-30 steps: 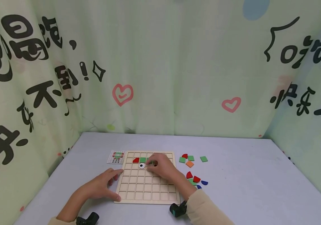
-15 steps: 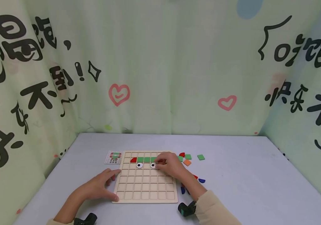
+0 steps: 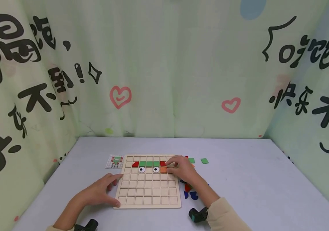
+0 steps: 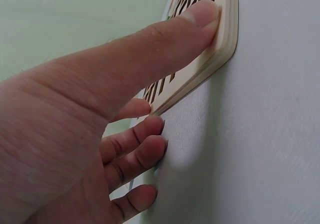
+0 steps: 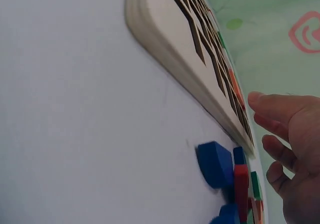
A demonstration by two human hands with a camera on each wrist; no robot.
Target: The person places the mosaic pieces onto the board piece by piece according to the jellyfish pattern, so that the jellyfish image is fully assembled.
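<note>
A square wooden grid board [image 3: 145, 200] lies on the table. Along its second row sit a red quarter-round piece [image 3: 135, 164], three green square tiles [image 3: 149, 164] and another red quarter-round piece [image 3: 163, 163]. Under them are two eye tiles [image 3: 142, 170] and an orange tile [image 3: 163, 169]. My right hand [image 3: 184, 168] is over the board's right side, thumb and forefinger spread apart, tips right at the right-hand red piece and the orange tile. My left hand [image 3: 102, 190] rests its thumb on the near left corner, with the forefinger at the left edge [image 4: 150, 109].
A picture card [image 3: 114, 162] lies beside the board's far left corner. Loose green tiles [image 3: 204, 160] lie to the right, and several blue pieces [image 3: 194, 195] and a red piece [image 3: 187, 188] lie close to the board's right edge, partly under my right forearm. A curtain hangs behind the table.
My right hand has shifted rightward along the board, baring the right-hand red piece and an orange tile below it. The second eye tile shows fully. My left hand keeps its place at the board.
</note>
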